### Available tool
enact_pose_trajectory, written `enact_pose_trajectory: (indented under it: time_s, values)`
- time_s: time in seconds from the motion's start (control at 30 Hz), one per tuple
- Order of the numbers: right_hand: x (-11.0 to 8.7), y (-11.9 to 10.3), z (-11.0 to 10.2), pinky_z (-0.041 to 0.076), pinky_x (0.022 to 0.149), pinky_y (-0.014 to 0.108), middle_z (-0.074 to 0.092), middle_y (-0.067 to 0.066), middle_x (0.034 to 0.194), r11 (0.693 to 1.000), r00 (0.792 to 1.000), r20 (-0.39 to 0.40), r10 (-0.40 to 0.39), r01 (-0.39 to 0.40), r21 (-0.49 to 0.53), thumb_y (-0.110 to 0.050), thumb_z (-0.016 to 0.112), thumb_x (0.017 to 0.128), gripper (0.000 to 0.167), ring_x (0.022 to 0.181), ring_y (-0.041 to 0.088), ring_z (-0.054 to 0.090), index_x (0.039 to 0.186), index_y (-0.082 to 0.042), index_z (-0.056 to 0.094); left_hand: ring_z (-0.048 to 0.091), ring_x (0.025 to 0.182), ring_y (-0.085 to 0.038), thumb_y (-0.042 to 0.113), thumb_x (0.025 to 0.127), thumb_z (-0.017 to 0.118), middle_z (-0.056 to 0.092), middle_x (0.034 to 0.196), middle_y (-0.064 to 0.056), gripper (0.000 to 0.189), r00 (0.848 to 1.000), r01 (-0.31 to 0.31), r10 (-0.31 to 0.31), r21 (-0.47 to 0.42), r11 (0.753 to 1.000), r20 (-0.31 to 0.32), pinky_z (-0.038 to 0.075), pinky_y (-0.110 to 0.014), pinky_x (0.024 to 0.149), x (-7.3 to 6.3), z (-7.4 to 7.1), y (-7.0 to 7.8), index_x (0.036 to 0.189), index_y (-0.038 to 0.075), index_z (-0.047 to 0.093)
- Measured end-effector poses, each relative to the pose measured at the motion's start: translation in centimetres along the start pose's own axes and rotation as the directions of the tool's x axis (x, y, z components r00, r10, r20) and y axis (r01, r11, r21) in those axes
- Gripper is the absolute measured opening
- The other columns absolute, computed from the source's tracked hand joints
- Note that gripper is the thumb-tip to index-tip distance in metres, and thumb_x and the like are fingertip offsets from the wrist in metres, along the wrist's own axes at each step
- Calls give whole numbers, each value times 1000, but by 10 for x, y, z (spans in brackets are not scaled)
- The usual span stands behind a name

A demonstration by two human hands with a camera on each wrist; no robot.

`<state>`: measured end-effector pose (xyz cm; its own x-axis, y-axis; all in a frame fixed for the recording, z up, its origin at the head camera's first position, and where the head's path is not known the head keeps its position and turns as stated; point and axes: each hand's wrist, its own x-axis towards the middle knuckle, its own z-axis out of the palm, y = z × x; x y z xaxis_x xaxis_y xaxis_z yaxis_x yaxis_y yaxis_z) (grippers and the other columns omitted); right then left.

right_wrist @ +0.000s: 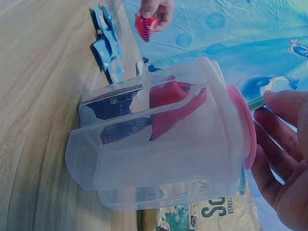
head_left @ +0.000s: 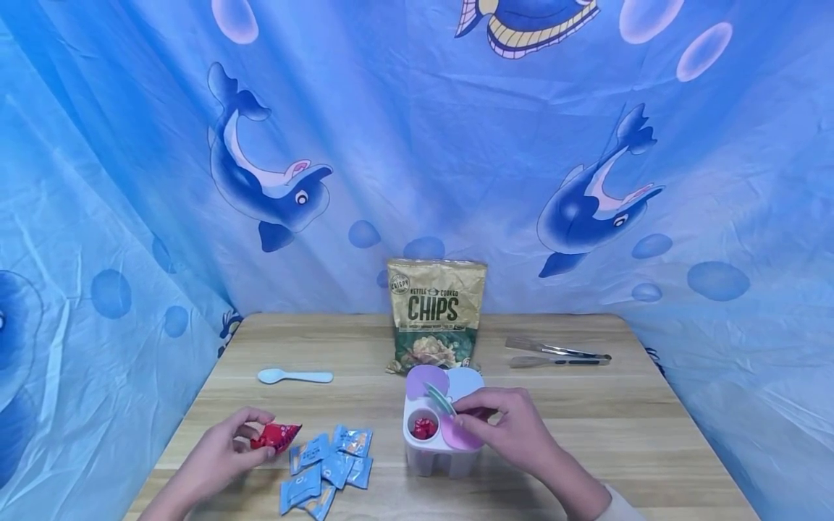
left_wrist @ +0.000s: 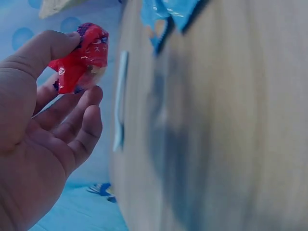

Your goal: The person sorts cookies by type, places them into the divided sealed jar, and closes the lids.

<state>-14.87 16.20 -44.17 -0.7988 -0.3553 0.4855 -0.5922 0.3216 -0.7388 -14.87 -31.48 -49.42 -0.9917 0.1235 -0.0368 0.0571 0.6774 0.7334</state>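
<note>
My left hand [head_left: 221,450] pinches a small red packet [head_left: 279,436] above the table, left of the container. In the left wrist view the packet [left_wrist: 85,60] sits between thumb and fingers, part of it see-through. My right hand [head_left: 515,427] holds a round green lid [head_left: 438,398] tilted up between thumb and fingers. Below it stands a white translucent container [head_left: 420,462] with purple, blue and pink lids. Its front-left compartment is uncovered and shows a red packet [head_left: 426,428]. Through the container's side, the right wrist view shows red packets [right_wrist: 168,106] above dark ones [right_wrist: 115,106].
Several blue packets [head_left: 335,467] lie in a pile between my left hand and the container. A pale blue spoon [head_left: 296,376] lies at the back left. Behind the container stands a chips bag [head_left: 436,315]; metal tongs [head_left: 559,356] lie to its right.
</note>
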Motion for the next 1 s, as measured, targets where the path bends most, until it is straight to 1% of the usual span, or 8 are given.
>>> enact_pose_trajectory:
  time_s: [0.1, 0.13, 0.27, 0.5, 0.63, 0.77, 0.87, 1.0]
  values:
    - [0, 1, 0, 61, 65, 27, 79, -5, 93, 1000, 1000, 0, -1, 1, -3, -10, 82, 86, 15, 73, 5, 70, 99, -18, 81, 65, 89, -6, 22, 80, 88, 72, 111, -6, 49, 999, -35, 35, 2, 999, -38, 57, -24, 73, 3, -3, 12, 121, 7, 64]
    - [0, 1, 0, 61, 65, 27, 79, -5, 93, 1000, 1000, 1, -1, 1, -4, -10, 82, 86, 15, 74, 5, 70, 99, -18, 81, 65, 89, -6, 23, 81, 88, 73, 110, -6, 49, 997, -60, 61, 5, 998, -47, 57, -24, 73, 4, -3, 16, 121, 7, 64]
    - [-1, 0, 0, 61, 65, 27, 79, -4, 93, 1000, 1000, 5, 6, -6, -7, -11, 82, 87, 14, 74, 4, 70, 100, -18, 81, 65, 86, -4, 26, 82, 88, 75, 112, -6, 50, 988, -128, 128, 0, 992, -87, 57, -24, 73, 8, -4, 40, 124, 10, 67]
    - [-1, 0, 0, 61, 65, 28, 79, -5, 93, 1000, 1000, 13, 24, -24, -7, -13, 81, 88, 13, 74, 4, 70, 100, -18, 81, 64, 83, -8, 27, 83, 87, 75, 109, 0, 44, 970, -229, 227, -8, 973, -83, 57, -25, 69, 12, 3, 88, 124, 19, 72]
    - [-1, 0, 0, 61, 66, 28, 79, -5, 93, 1000, 999, 15, 28, -28, -8, -13, 81, 88, 13, 74, 4, 70, 100, -18, 81, 66, 85, -9, 25, 84, 87, 73, 111, 4, 43, 944, -328, 325, -52, 943, -62, 60, -27, 73, 16, 11, 113, 124, 20, 73]
    - [-1, 0, -1, 61, 66, 28, 79, -5, 93, 1000, 999, 13, 30, -30, -10, -12, 82, 87, 14, 75, 5, 70, 100, -18, 81, 67, 88, -10, 24, 87, 84, 72, 115, 3, 41, 907, -422, 420, -95, 902, -35, 60, -29, 75, 21, 22, 133, 126, 18, 72]
    - [0, -1, -1, 61, 66, 29, 79, -5, 93, 999, 999, 16, 44, -44, -12, -12, 82, 87, 14, 75, 5, 70, 100, -18, 81, 68, 90, -9, 24, 89, 82, 74, 114, 4, 38, 889, -456, 457, -105, 884, -21, 59, -29, 76, 24, 30, 145, 126, 19, 72]
    - [0, -3, -2, 61, 66, 30, 79, -6, 93, 998, 998, 19, 62, -62, -14, -12, 82, 86, 16, 74, 4, 70, 100, -18, 81, 68, 91, -10, 28, 90, 82, 75, 113, 6, 34, 877, -475, 480, -127, 871, 11, 58, -30, 75, 29, 42, 159, 122, 22, 74]
